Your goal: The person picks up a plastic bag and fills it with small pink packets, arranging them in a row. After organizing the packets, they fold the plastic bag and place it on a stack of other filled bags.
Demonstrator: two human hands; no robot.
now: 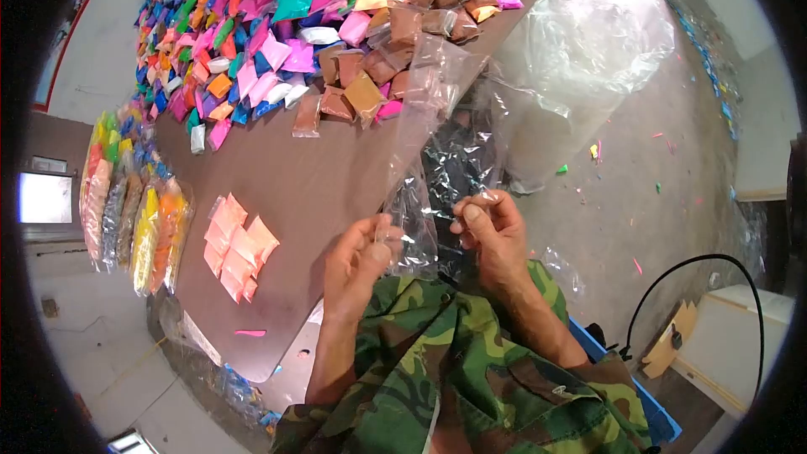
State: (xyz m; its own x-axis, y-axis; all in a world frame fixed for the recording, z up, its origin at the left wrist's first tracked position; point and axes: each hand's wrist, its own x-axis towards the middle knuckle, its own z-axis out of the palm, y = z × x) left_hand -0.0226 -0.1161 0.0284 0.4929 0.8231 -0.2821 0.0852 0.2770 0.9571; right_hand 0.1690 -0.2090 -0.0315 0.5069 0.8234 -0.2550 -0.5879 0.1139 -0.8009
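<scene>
A long clear plastic bag (414, 206) hangs in front of my lap, its far part reaching up over the table edge toward brown packets. My left hand (361, 259) pinches the near left side of the bag between thumb and fingers. On the other side, my right hand (492, 231) has its fingertips closed on the bag's right edge. The film is see-through, so its exact outline is hard to follow. Left of my left hand, a small group of peach-orange packets (238, 244) lies flat on the brown table (277, 172).
A big heap of colourful small packets (277, 50) covers the table's far part, with brown packets (364, 97) at its near edge. Filled long bags (155, 231) sit at the left edge. A large clear plastic sack (588, 42) stands at right. Scraps dot the floor (622, 202).
</scene>
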